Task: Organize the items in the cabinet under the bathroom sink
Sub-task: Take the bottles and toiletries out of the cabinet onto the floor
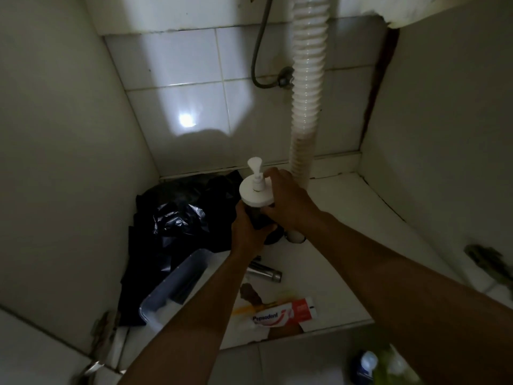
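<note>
Dark pump bottle with white round cap [256,190] gripped upright by left hand [248,230] around body, right hand [288,202] clasping cap. Behind, crumpled black plastic bag [177,218]. Below, red-and-white toothpaste tube [286,315] lying on cabinet floor [341,273].

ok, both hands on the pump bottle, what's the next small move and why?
Probably set the dark white-capped pump bottle upright on the bare white cabinet floor right of the corrugated drain hose: left hand and right hand grip it aloft, and black plastic bags fill the left.
</note>
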`<state>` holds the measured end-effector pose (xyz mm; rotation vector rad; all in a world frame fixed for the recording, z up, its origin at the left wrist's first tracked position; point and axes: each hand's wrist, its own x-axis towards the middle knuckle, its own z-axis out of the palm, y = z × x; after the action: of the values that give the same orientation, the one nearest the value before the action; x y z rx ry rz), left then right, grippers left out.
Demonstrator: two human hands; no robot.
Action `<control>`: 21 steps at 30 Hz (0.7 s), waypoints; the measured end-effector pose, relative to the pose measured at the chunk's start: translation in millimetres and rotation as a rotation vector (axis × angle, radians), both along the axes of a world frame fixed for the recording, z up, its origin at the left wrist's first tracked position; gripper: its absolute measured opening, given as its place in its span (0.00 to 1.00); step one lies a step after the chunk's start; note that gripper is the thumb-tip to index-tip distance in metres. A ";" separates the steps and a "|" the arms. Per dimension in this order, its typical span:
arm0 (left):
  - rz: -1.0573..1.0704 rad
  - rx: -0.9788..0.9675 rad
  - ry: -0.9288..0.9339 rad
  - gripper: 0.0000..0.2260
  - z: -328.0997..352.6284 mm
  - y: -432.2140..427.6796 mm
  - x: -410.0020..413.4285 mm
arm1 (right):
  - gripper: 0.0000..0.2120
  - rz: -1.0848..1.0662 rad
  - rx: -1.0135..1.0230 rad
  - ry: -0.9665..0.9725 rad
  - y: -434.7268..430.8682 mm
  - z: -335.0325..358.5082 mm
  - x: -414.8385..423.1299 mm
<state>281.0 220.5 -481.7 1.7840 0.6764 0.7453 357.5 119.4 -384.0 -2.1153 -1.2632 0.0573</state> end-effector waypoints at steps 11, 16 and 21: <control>-0.037 0.220 -0.160 0.34 53.3 -45.7 -67.3 | 0.49 -0.014 0.240 0.021 -68.1 18.8 -44.8; -0.213 0.285 -0.121 0.36 69.1 -104.2 -56.7 | 0.39 -0.130 0.288 0.085 -144.2 33.1 -40.1; -0.425 0.235 -0.034 0.40 63.2 -188.9 -25.4 | 0.42 -0.337 0.253 -0.045 -240.5 29.0 -29.8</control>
<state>255.6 31.6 -418.5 2.0338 0.1757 0.5773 327.7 -121.1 -355.0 -2.0838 -0.8705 -0.2832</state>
